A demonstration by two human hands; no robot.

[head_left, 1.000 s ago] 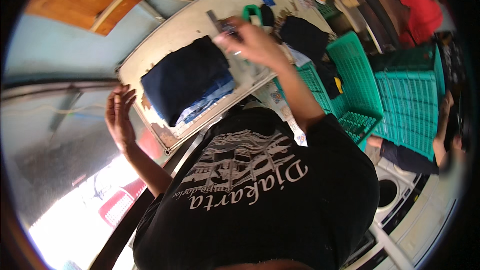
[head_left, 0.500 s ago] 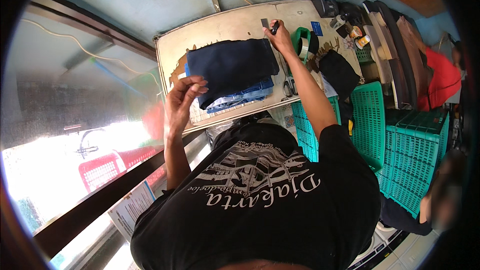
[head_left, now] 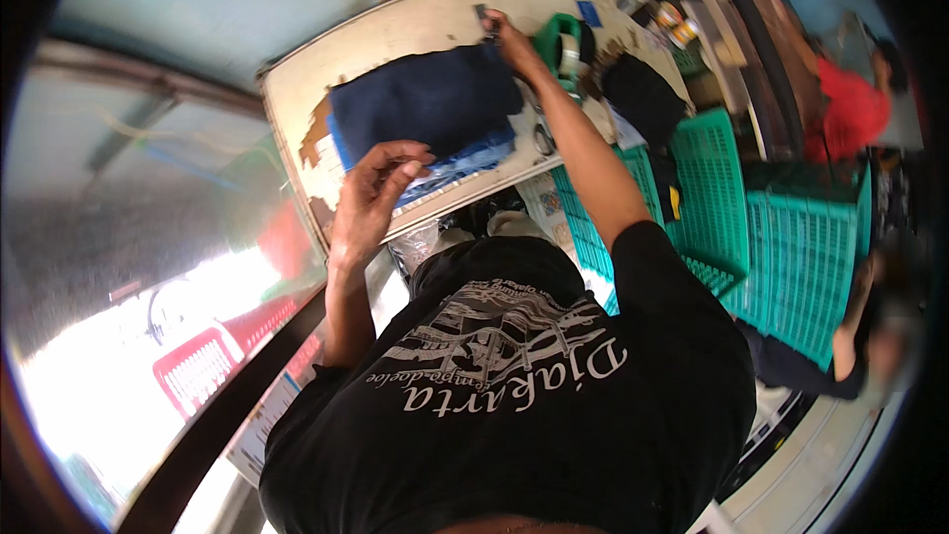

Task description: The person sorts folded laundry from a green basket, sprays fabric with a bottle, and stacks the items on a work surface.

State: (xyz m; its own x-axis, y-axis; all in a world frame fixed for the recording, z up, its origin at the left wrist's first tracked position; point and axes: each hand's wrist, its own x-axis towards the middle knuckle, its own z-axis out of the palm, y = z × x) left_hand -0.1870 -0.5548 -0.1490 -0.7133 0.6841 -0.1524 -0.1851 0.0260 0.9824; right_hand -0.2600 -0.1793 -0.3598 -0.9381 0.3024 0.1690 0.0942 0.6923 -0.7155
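Note:
A folded navy garment [head_left: 425, 99] lies on top of a stack of blue clothes [head_left: 479, 156], which show along its near edge. My left hand [head_left: 386, 183] is at the stack's near left corner, thumb and fingers pinched together; whatever may be between them is too small to make out. Beyond the stack's far right corner, my right hand [head_left: 508, 37] is closed around a black-handled tool with a flat grey end [head_left: 481, 14]. Its exact kind is unclear.
The stack sits on a worn pale table [head_left: 395, 35]. To the right are a green tape dispenser [head_left: 561, 51], scissors [head_left: 543, 138] and a black cloth bundle [head_left: 643, 99]. Green plastic crates [head_left: 806, 257] stand beside the table; another person in red [head_left: 852, 109] is at far right.
The whole view has shifted, moving the table up and left in the picture. My left hand has come closer to the stack's near edge. My right hand keeps hold of the tool.

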